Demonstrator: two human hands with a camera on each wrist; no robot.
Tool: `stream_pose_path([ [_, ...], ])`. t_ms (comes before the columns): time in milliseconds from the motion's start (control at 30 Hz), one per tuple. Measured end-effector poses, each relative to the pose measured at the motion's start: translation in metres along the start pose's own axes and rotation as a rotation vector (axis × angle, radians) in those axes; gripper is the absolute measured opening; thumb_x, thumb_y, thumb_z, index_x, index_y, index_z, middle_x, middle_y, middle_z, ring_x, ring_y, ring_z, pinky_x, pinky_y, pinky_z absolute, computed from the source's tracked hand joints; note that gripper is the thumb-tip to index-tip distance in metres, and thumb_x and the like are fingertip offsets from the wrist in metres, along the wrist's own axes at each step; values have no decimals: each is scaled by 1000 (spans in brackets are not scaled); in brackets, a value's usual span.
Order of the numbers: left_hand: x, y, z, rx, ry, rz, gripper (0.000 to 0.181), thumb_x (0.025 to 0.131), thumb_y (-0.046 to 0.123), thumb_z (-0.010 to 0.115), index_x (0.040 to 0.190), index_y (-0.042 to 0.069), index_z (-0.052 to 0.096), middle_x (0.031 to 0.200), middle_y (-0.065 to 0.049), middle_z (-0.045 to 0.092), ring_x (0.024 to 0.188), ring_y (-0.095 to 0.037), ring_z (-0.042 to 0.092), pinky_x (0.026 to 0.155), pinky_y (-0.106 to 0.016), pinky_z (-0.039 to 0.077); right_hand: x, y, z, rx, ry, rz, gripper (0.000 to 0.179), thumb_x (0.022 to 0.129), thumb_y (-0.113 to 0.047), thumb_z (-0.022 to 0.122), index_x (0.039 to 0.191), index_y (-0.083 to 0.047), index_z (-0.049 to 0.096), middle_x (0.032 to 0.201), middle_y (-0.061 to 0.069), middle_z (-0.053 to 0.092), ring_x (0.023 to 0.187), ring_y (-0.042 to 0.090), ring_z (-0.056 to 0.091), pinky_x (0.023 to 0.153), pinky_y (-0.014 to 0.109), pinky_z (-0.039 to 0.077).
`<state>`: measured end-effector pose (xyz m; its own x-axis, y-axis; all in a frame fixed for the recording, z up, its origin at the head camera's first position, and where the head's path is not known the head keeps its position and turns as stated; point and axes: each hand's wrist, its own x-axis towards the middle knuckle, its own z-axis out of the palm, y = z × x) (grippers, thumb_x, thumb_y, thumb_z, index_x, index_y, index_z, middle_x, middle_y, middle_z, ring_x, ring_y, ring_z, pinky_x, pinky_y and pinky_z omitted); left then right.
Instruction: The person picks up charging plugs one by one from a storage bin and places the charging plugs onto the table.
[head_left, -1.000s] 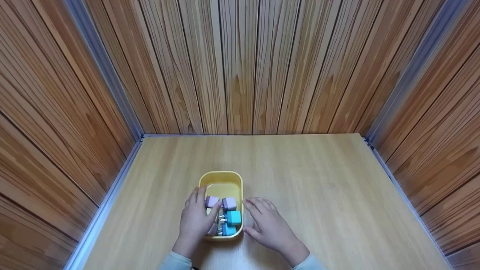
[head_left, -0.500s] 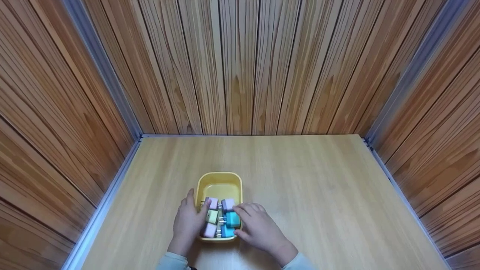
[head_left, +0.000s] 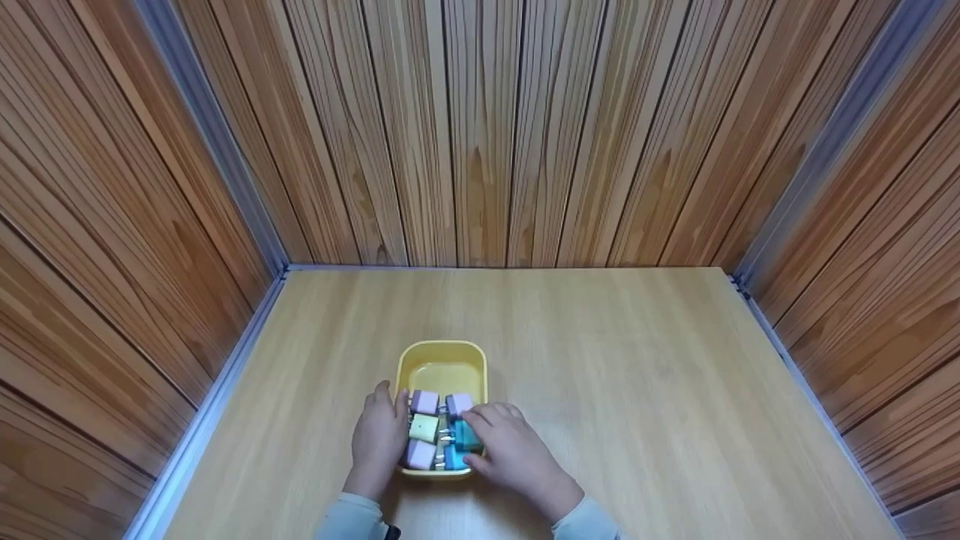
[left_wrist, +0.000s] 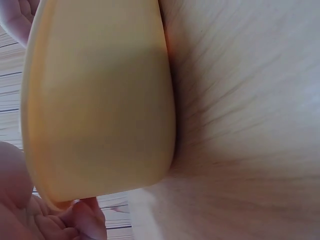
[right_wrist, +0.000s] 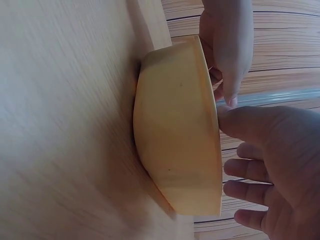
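Observation:
A yellow container [head_left: 444, 352] holds several small charger plugs with metal prongs: lilac plugs [head_left: 421, 454], a pale yellow plug [head_left: 424, 428] and teal plugs [head_left: 454, 457]. My left hand [head_left: 379, 439] holds the container's left wall, fingers outside and thumb at the rim. My right hand [head_left: 517, 454] reaches over the right rim, its index finger and thumb on either side of the upper teal plug [head_left: 469, 435]. In the right wrist view the right thumb [right_wrist: 250, 120] crosses the rim, and the wall hides the plugs. I cannot tell whether the right hand pinches that plug.
The container stands on a light wooden tabletop [head_left: 615, 375] near its front. Wood-plank panels [head_left: 480, 150] rise at the back and both sides, with metal strips [head_left: 217, 142] along the corners.
My right hand has moved left from beside the container to over the teal plugs. My left thumb has drawn back from the plugs to the rim, uncovering the pale yellow plug.

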<state>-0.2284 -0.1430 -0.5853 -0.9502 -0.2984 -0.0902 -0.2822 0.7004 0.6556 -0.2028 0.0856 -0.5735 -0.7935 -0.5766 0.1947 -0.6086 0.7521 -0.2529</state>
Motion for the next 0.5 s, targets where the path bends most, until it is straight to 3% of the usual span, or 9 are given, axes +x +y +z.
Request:
stream_pose_path([
  [267, 10, -1, 6, -44, -46, -45, 49, 111, 30, 38, 149, -1, 42, 135, -22, 57, 127, -39, 58, 105, -56, 46, 9, -2, -2, 7, -33, 19, 62, 88, -37, 79, 139, -8, 61, 131, 6, 63, 124, 24, 55, 111, 45, 38],
  [500, 15, -7, 11, -107, -101, -91, 50, 110, 27, 36, 154, 3, 34, 136, -20, 61, 120, -33, 63, 102, -54, 49, 17, -3, -1, 2, -69, 35, 52, 85, -29, 80, 132, -9, 65, 122, 3, 64, 115, 21, 56, 105, 42, 42],
])
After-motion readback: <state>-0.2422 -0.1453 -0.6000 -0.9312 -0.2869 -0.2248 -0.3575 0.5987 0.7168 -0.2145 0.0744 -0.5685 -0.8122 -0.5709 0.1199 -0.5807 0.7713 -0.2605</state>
